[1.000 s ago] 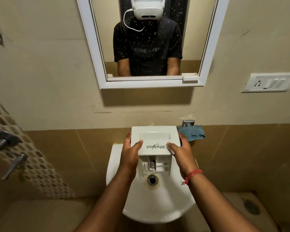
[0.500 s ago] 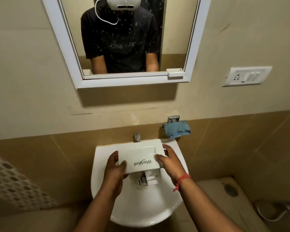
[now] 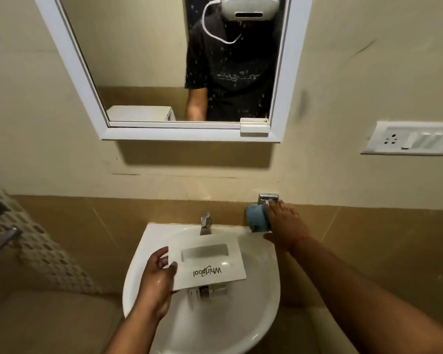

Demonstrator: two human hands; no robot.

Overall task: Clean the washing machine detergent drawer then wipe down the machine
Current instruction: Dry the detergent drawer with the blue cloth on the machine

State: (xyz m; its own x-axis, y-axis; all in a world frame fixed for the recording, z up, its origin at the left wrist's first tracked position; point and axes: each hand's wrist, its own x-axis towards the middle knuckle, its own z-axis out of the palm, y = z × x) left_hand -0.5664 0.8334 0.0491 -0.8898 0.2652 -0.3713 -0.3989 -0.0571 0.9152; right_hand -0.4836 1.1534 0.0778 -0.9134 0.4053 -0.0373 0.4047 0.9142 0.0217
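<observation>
My left hand (image 3: 156, 284) grips the left edge of the white Whirlpool detergent drawer (image 3: 210, 264), holding it front panel up over the white sink (image 3: 215, 328). The drawer's compartments hang below the panel, mostly hidden. My right hand (image 3: 284, 223) is stretched to the wall behind the sink's right corner. Its fingers and thumb close round a blue cloth (image 3: 256, 221) that hangs bunched from a metal holder (image 3: 267, 198).
A chrome tap (image 3: 205, 222) stands at the sink's back edge, just beyond the drawer. A white-framed mirror (image 3: 189, 135) hangs above, showing a person in a dark shirt. A switchboard (image 3: 409, 138) sits on the right wall, and metal fittings (image 3: 0, 238) on the left.
My right hand has let go of the drawer and reached up right to the blue cloth. The left hand alone now holds the drawer, lowered over the sink.
</observation>
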